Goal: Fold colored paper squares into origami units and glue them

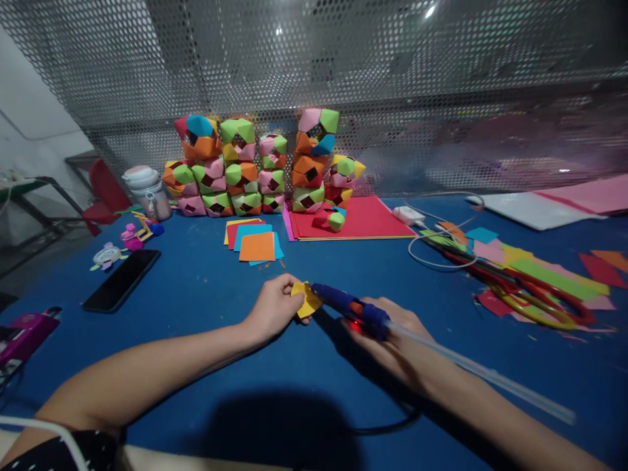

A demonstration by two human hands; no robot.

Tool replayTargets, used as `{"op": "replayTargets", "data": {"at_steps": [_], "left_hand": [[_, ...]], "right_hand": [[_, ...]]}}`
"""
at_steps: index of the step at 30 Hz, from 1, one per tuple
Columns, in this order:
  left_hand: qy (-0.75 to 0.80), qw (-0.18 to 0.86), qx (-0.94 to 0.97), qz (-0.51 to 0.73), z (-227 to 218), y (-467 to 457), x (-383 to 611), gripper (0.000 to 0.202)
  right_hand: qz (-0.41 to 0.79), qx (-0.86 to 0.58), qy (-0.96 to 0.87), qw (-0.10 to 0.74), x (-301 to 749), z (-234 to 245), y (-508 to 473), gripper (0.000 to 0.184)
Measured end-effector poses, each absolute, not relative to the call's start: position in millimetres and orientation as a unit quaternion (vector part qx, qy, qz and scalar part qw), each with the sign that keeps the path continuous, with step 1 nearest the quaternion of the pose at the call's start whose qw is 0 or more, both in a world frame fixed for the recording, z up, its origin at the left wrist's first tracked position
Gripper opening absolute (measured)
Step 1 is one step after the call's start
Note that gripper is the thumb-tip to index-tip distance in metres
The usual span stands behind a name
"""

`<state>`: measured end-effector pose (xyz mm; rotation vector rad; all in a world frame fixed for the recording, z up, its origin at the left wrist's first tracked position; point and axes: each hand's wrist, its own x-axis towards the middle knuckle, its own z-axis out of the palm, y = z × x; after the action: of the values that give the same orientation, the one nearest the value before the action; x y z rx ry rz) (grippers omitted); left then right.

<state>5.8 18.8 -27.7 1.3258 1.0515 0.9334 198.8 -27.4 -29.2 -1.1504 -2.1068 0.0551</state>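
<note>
My left hand [273, 307] pinches a small folded yellow paper piece [307, 300] just above the blue table [206, 288]. My right hand [392, 340] is wrapped round a blue glue gun [350, 307]. Its nozzle points left and touches the yellow piece. A clear glue stick [481, 374] sticks out of the gun's back, over my right forearm. A black cord runs from under my right hand toward me.
Stacked multicoloured origami cubes [255, 167] line the back by a perforated metal screen. Small paper squares [256, 243], red sheets [358, 219], a white charger with cable [408, 214], red-handled scissors [534, 297] on paper scraps, a black phone [122, 280] and a jar [147, 190] lie around.
</note>
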Motion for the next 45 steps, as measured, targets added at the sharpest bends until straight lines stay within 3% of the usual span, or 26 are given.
{"op": "replayTargets", "data": {"at_steps": [17,45], "left_hand": [[0.437,0.556,0.581,0.402,-27.2,16.7,5.5,0.006],[0.431,0.554,0.589,0.400,-28.7,16.9,4.9,0.007]], "right_hand": [[-0.008,-0.420,-0.865,0.273,200.2,-11.7,-37.5,0.020],[-0.010,-0.435,-0.851,0.295,199.3,-8.3,-37.9,0.020]]}}
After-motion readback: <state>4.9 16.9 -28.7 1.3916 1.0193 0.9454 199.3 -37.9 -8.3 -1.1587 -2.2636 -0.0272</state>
